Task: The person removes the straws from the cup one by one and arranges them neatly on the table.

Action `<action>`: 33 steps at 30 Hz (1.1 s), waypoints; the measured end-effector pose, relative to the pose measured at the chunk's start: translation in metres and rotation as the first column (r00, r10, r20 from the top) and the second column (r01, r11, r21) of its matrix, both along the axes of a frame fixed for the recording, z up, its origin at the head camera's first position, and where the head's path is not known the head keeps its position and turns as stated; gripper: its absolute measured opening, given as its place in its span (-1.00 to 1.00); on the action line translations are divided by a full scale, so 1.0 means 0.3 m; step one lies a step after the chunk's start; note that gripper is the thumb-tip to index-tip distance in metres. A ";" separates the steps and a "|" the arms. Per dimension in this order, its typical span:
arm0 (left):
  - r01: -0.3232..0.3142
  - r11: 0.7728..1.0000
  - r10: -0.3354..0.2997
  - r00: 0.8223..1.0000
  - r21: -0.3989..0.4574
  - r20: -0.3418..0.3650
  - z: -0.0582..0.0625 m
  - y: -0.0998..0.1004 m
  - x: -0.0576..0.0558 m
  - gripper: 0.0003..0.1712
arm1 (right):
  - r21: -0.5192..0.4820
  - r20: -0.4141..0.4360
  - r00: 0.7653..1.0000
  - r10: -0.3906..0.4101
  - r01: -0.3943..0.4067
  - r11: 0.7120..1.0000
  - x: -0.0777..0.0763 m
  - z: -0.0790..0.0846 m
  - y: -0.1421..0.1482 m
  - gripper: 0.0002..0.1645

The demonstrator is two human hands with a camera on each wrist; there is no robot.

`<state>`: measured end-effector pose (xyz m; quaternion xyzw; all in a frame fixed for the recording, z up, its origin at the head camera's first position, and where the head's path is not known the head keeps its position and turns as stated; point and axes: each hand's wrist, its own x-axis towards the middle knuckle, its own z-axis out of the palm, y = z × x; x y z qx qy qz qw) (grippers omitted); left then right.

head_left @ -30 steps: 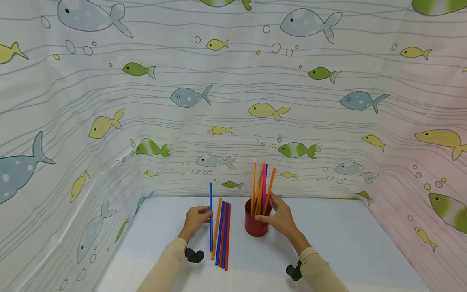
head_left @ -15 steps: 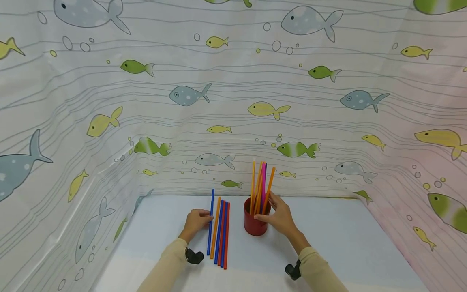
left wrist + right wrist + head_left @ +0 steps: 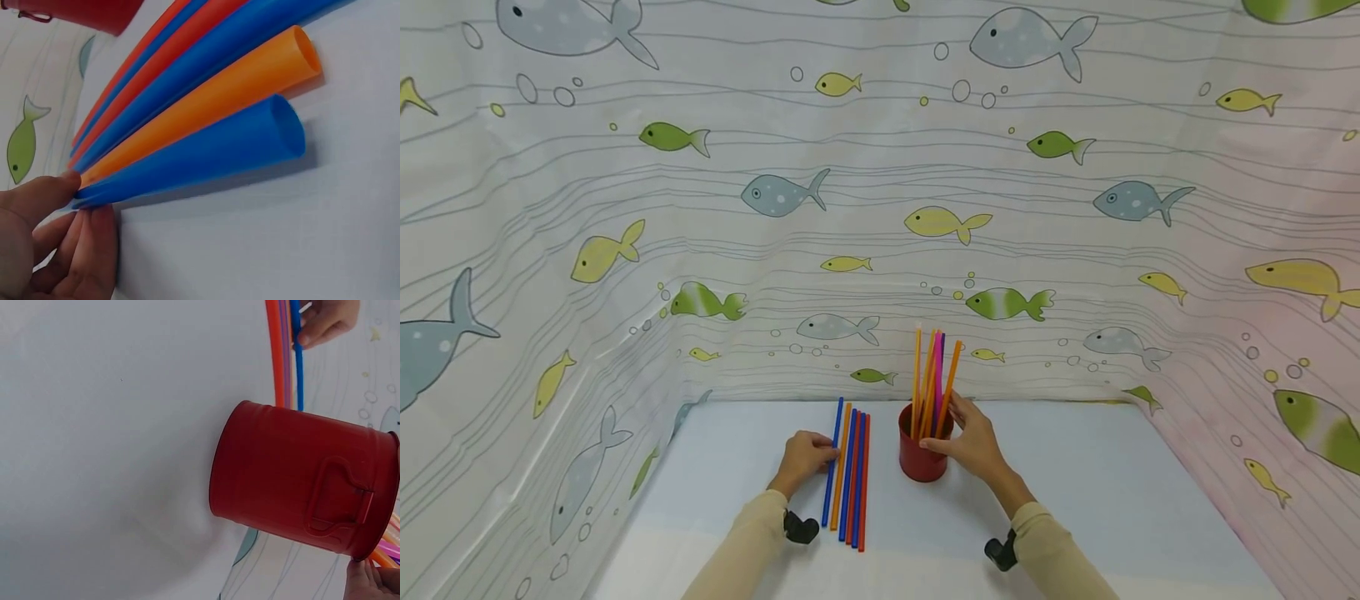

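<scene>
My left hand (image 3: 805,460) pinches a blue straw (image 3: 832,467) between thumb and fingers. In the left wrist view this hollow blue straw (image 3: 206,156) lies beside an orange straw (image 3: 219,100), at the left end of a row of blue, orange and red straws on the table. My right hand (image 3: 973,437) holds the upper part of a red metal cup (image 3: 922,462), thumb at the front and fingers at the far side. Several orange straws (image 3: 916,375) and a pink straw (image 3: 937,375) stand upright in it. The right wrist view shows the cup's wire handle (image 3: 340,497).
The white table (image 3: 1075,500) extends to both sides of the cup and straws. Behind it hangs a fish-patterned sheet (image 3: 880,233), which also covers the sides. Dark wrist cameras (image 3: 801,527) sit at both cuffs.
My left hand has lowered the blue straw and laid it down alongside the orange one at the row's left end. The right hand stays at the cup. The head view has shifted slightly.
</scene>
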<state>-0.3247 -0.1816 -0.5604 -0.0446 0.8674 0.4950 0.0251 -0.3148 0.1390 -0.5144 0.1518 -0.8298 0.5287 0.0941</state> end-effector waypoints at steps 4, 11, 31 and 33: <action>-0.012 1.000 0.012 1.000 -0.012 -0.012 0.003 0.002 -0.003 -0.68 | -0.001 0.002 1.000 0.002 -0.002 1.000 -0.002 0.000 0.003 0.28; -0.024 0.998 0.021 0.998 -0.054 -0.054 -0.004 -0.001 -0.002 -0.70 | -0.002 -0.007 1.000 0.004 -0.004 1.000 0.001 -0.001 0.004 0.28; 0.006 1.000 -0.014 0.958 -0.029 -0.287 0.086 0.083 -0.032 -0.78 | -0.011 0.017 1.000 -0.008 0.008 1.000 0.003 0.002 -0.002 0.26; 0.023 1.000 -0.025 0.946 -0.010 -0.323 0.108 0.112 -0.037 -0.77 | -0.013 0.027 1.000 -0.011 0.011 1.000 0.004 0.002 -0.003 0.26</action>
